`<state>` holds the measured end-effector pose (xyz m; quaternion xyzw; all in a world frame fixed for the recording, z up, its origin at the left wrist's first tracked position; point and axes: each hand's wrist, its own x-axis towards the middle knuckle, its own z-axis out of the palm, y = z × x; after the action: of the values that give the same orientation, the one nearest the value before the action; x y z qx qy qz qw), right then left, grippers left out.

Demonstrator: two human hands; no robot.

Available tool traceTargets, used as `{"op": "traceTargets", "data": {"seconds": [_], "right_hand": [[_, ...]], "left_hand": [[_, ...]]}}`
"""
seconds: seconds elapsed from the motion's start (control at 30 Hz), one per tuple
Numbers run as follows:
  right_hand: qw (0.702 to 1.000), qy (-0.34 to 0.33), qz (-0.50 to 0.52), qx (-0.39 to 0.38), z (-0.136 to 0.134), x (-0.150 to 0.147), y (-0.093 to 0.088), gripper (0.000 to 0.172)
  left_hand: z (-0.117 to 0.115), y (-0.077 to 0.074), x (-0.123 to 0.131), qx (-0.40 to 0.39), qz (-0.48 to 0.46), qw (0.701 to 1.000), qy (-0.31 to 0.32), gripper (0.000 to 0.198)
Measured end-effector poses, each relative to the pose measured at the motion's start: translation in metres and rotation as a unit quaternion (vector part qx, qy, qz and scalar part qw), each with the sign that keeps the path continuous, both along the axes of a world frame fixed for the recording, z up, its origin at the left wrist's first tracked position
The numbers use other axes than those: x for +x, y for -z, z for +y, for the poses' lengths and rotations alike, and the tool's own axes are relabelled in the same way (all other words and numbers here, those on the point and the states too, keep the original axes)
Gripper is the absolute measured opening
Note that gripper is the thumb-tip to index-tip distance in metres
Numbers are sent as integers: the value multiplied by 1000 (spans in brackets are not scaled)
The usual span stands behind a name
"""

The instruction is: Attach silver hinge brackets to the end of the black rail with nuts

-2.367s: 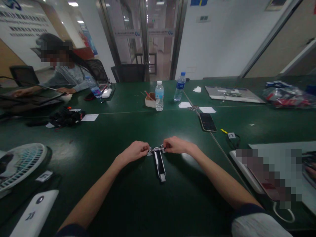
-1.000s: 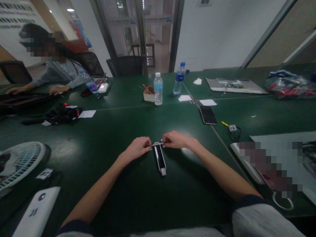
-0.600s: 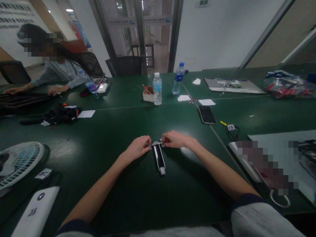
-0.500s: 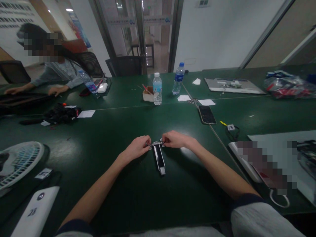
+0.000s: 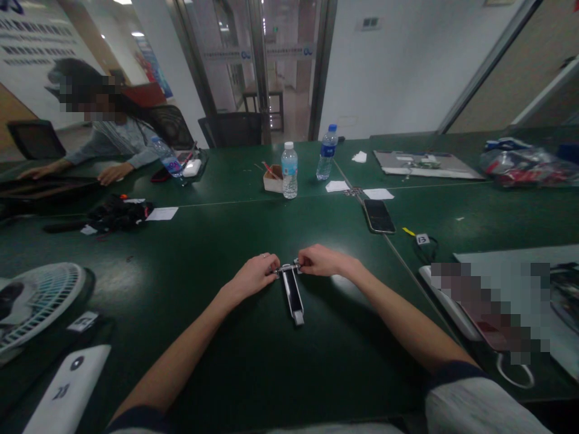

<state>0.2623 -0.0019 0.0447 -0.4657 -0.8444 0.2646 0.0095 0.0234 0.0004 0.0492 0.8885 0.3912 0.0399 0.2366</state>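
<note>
A slim black-and-silver device (image 5: 293, 295) with a pale block at its near end lies lengthwise before me on the dark green table (image 5: 226, 367). A short crosspiece spans its far end, with small metallic parts to both sides. My left hand (image 5: 257, 271) pinches the crosspiece's left side, fingers closed. On the opposite side my right hand (image 5: 321, 260) has its fingertips closed on the right part. My fingers cover the gripped ends, and the device's exact kind is unclear.
Beyond my hands stand a water bottle (image 5: 290, 172), a small box (image 5: 272, 181) and a blue-capped bottle (image 5: 326, 154). A phone (image 5: 379, 216) lies to the right. At left are a white fan (image 5: 49, 301) and a white case (image 5: 67, 392). Another person (image 5: 115, 135) sits far left.
The whole view has shifted slightly, with the scene sitting a little lower. Both hands keep their hold on the crosspiece with hardly any other movement.
</note>
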Motion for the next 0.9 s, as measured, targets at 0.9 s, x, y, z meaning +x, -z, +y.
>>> {"op": "traceTargets", "data": {"seconds": [0.9], "right_hand": [[1000, 1, 4, -2, 2, 1, 1, 11]], "left_hand": [[0, -3, -1, 11, 18, 1000, 7, 16]]}}
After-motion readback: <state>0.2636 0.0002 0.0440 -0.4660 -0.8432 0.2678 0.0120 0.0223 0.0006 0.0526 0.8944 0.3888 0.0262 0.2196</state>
